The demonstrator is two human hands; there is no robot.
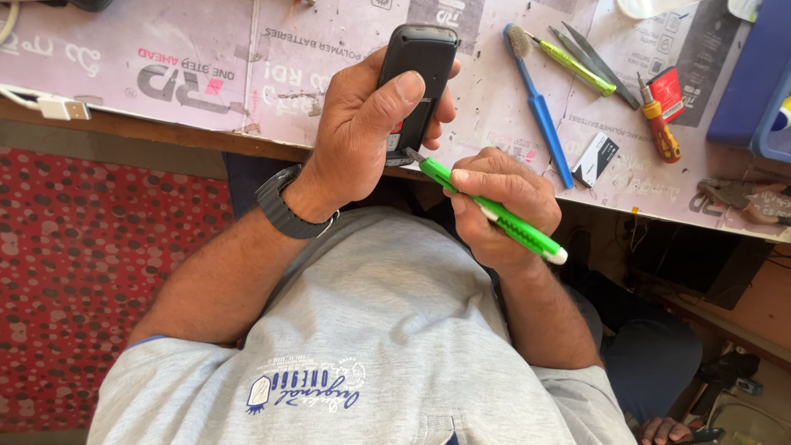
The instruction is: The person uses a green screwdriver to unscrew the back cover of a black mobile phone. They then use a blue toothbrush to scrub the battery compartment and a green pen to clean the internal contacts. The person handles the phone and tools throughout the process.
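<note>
My left hand [371,132] grips a small black mobile phone [416,62] upright over the table edge, thumb pressed on its back. A dark watch sits on that wrist. My right hand [498,206] holds a green screwdriver [494,213] like a pen. Its metal tip touches the lower end of the phone.
On the printed pink mat [206,66] lie a blue brush [537,103], a green-handled tool [577,66], tweezers [600,62], an orange screwdriver [659,132], a small black-and-white card [595,159] and a blue tray [754,78]. A white cable plug [53,105] rests at the left. Red dotted floor is below.
</note>
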